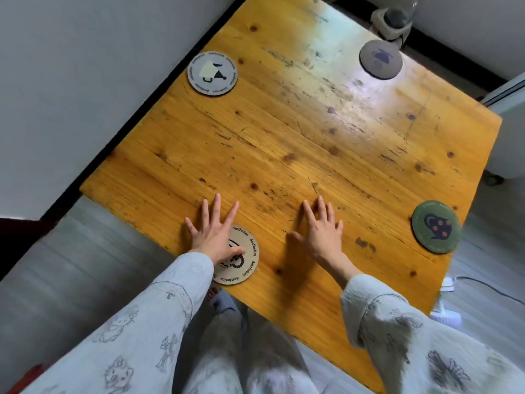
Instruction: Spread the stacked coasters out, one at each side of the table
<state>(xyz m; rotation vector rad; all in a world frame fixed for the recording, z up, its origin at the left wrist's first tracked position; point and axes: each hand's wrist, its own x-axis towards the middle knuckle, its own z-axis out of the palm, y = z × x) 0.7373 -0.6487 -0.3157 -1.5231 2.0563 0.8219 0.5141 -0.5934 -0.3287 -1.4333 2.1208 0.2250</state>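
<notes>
While both hands lie flat and spread on the worktop [284,143], gripping nothing, the left hand [217,233] half covers the tan coaster [247,258] at the near edge, thumb pressing its printed face; the right hand [321,231] rests on bare wood just right of that coaster. From the tan coaster, the pale grey coaster [212,73] sits far off by the wall-side edge, the dark grey coaster [381,59] farthest, diagonally across, the green coaster [436,226] well right. All are thin, round, matte discs; round, so no long axis. Wood is knotty, scuffed, glossy. Spread looks about complete.
</notes>
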